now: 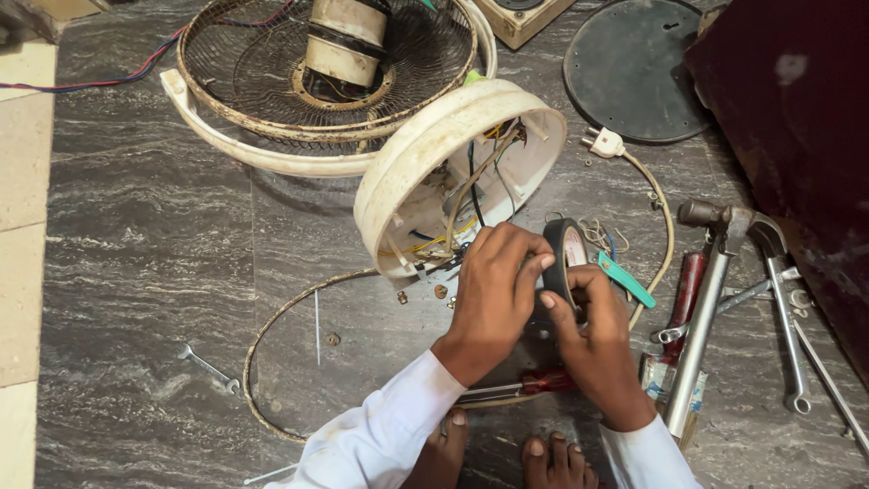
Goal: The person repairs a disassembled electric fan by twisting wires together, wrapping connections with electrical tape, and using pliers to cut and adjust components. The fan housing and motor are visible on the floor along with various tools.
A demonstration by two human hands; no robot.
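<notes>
I saw both hands closed on the roll of black tape [563,263] — left hand [493,290] pinching its near edge, right hand [593,326] gripping from below. It stood on edge just beside the open fan base [425,154], its hole facing right.

The left hand [493,285] covers much of the black tape roll [563,258] and the wiring ends beneath it. The fan guard [272,81] and motor [346,41] are cut off by the top edge. The screwdriver [529,384] runs under both wrists.
</notes>
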